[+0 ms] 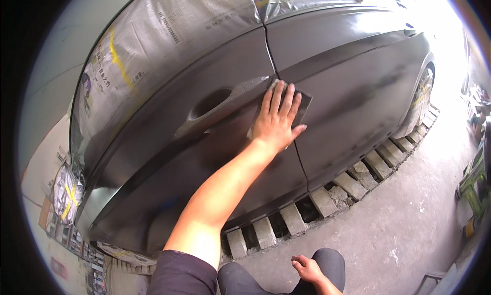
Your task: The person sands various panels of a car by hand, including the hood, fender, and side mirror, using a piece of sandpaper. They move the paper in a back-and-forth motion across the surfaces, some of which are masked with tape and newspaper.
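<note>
My left hand (pixel 276 116) lies with fingers spread and flat over a thin dark grey pad (pixel 303 110), pressing it against the dark grey car door (pixel 225 167) near the vertical seam between two doors. The recessed door handle (pixel 209 103) is just left of the hand, with a lighter, glossy patch around it. My right hand (pixel 305 268) rests low by my right knee (pixel 328 259), its fingers loosely bent and apart, holding nothing that I can see.
Paper masking (pixel 153 34) with yellow tape covers the car's windows; wrapping covers the mirror (pixel 69 193) and right-side wheel (pixel 420 98). A slatted concrete strip (pixel 322 203) runs below the car. Green equipment (pixel 474 187) stands at the right edge, near piled items (pixel 475 106).
</note>
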`<control>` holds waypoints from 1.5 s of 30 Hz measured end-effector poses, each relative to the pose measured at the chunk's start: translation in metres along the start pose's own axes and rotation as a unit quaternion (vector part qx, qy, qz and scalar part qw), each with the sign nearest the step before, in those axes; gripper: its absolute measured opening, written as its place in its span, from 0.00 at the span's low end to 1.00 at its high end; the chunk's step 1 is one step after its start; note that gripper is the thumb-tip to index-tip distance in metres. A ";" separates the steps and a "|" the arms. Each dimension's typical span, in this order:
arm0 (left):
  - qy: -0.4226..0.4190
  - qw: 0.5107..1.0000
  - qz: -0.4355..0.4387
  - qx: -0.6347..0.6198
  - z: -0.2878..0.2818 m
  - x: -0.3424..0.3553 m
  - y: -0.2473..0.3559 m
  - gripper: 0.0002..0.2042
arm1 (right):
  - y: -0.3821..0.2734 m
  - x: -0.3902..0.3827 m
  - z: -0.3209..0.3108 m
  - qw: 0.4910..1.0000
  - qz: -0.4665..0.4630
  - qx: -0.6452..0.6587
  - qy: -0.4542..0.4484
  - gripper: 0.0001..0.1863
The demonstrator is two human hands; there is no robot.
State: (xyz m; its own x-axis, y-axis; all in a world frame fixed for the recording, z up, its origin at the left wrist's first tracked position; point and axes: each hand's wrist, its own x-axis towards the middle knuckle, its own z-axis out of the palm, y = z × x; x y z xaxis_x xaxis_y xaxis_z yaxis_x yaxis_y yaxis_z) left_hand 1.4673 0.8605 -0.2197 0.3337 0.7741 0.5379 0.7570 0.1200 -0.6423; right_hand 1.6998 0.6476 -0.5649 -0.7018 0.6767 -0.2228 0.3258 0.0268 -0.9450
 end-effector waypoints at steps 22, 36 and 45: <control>0.052 0.939 -0.324 0.100 -0.041 -0.365 -0.138 0.39 | 0.020 0.023 0.001 0.997 -0.044 -0.055 -0.034 0.16; 0.143 0.924 -0.353 0.046 -0.033 -0.253 -0.139 0.38 | 0.024 0.044 0.033 0.990 -0.059 -0.101 -0.073 0.15; 0.144 0.917 -0.358 0.097 -0.073 -0.301 -0.217 0.26 | 0.020 0.040 0.041 0.981 -0.097 -0.155 -0.057 0.12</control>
State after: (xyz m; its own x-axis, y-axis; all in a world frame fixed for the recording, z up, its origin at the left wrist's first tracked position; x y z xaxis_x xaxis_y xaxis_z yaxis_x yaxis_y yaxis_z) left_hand 1.2438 0.5557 -0.2024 -0.0544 0.2608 0.9638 0.7348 0.6640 -0.1383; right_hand 1.6521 0.6448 -0.6021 -0.8305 0.5500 -0.0878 0.3438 0.3823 -0.8577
